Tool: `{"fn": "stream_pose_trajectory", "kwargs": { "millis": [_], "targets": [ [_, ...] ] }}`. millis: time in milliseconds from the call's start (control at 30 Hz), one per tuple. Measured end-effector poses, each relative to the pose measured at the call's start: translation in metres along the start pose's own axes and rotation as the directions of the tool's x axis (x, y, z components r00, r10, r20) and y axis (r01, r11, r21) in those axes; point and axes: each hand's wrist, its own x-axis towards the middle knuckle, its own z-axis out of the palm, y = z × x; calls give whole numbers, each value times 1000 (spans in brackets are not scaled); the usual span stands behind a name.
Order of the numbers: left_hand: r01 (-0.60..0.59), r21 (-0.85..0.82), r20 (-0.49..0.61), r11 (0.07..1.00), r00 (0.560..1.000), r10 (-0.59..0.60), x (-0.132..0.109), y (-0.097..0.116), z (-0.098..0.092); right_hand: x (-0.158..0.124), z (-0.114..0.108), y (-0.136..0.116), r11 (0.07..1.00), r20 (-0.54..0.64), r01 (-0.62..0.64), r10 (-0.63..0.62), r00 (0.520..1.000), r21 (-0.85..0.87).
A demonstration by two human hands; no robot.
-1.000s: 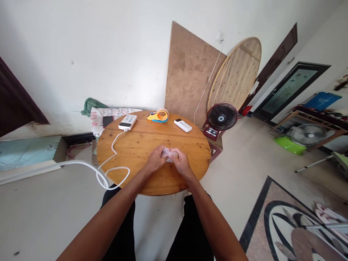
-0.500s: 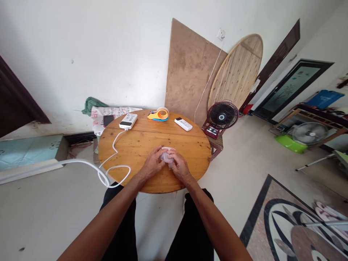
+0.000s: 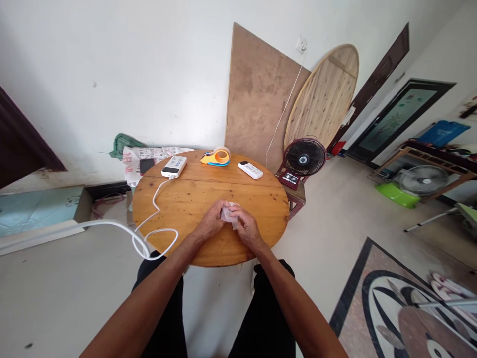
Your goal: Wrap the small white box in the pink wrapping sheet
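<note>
Both hands are closed around a small, translucent, whitish plastic-looking bundle (image 3: 226, 215) above the near middle of the round wooden table (image 3: 179, 196). My left hand (image 3: 213, 219) grips its left side. My right hand (image 3: 246, 226) holds the right side, its fingers curled over the top. A clear flap sticks out below, near the right fingers. Much of the bundle is hidden by the fingers, so its exact kind cannot be made out. Farther back lies an orange and blue tape dispenser (image 3: 216, 157) with a roll in it.
A white power bank (image 3: 174, 166) with a white cable (image 3: 156, 199) looping off the table's left edge lies at the back left. A white remote-like device (image 3: 250, 169) is at the back right. Beyond the table's right edge, a dark red fan (image 3: 303, 158) stands on a stool.
Both hands stay around the bundle, with small finger shifts. The clear flap beneath it shows slightly more. The view has moved a little; the other things on the table stay put.
</note>
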Motion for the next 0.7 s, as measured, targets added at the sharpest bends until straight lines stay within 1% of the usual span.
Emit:
{"fn": "stream_pose_trajectory", "kwargs": {
  "millis": [67,133,167,200,267,300,333,400,467,533,567,633,700],
  "targets": [
    [51,-81,-13,995,999,-52,2,6,0,5,-4,-2,995,-5,-69,69,998,71],
    [152,-118,13,981,988,-152,7,14,-2,14,-12,-5,974,20,-173,172,985,145],
    [223,-119,26,967,975,-222,10,17,-4,19,-16,-6,955,59,-229,222,973,186],
    [297,-100,43,950,955,-294,13,20,-5,24,-20,-6,932,121,-285,263,957,225],
    [410,5,44,912,911,-410,20,23,-7,34,-26,-4,873,271,-381,304,913,306],
    [439,64,31,896,896,-442,23,24,-8,37,-27,0,844,327,-420,314,891,334],
    [451,120,11,885,890,-455,26,24,-8,39,-27,4,817,358,-452,327,875,357],
    [444,192,-40,875,894,-445,29,24,-9,41,-22,14,777,353,-496,372,858,387],
    [415,242,-96,877,910,-404,30,23,-9,39,-15,24,737,310,-519,419,853,432],
    [357,245,-106,901,934,-341,30,21,-9,37,-9,32,694,288,-530,445,848,487],
    [321,195,-83,927,947,-311,29,20,-9,36,-7,34,676,288,-531,447,847,511],
    [286,10,-14,958,958,-285,27,17,-8,34,-5,37,656,290,-528,443,848,539],
    [321,-186,39,929,947,-319,26,14,-7,34,-6,37,664,284,-517,435,855,541]
  ]
}}
